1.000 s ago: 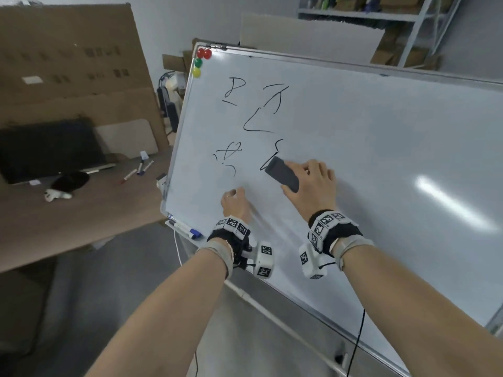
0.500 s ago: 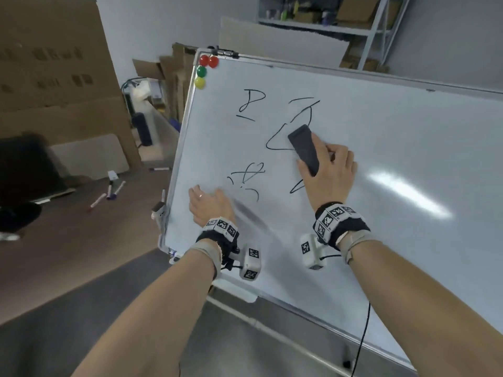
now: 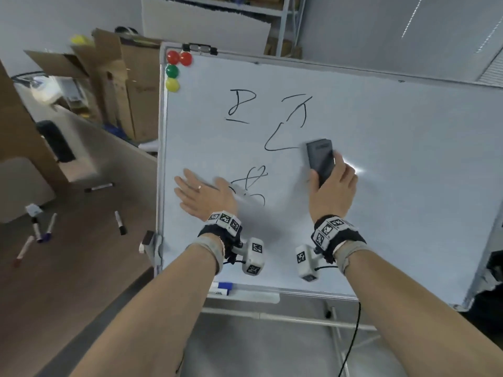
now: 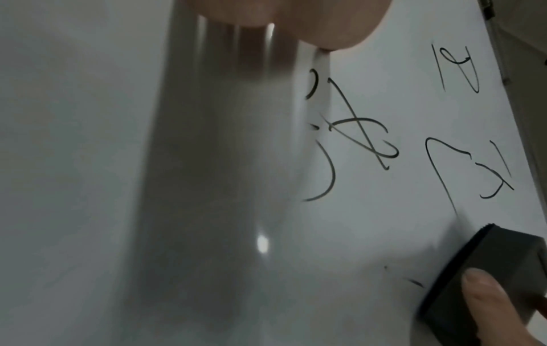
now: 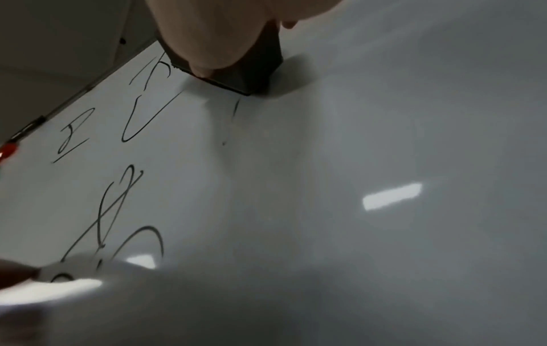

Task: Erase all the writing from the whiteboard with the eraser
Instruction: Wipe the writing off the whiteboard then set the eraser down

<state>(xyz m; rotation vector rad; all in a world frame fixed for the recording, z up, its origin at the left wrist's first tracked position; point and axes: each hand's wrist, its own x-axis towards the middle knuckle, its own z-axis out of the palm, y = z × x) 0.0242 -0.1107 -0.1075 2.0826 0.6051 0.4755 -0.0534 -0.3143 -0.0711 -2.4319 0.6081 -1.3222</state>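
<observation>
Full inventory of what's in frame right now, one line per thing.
whiteboard: 1, white, on a stand, centre
writing: several strokes, black, upper-left part of the whiteboard
eraser: 1, dark grey, flat on the whiteboard at the end of a stroke
magnets: 4, two red, one green, one yellow, whiteboard's top-left corner
markers: several, mixed colours, loose on the brown table at left
cardboard boxes: several, brown, behind the table
blue-capped marker: 1, on the whiteboard's bottom tray
left hand: flat on the whiteboard, wearing a ring
right hand: grips the eraser
</observation>
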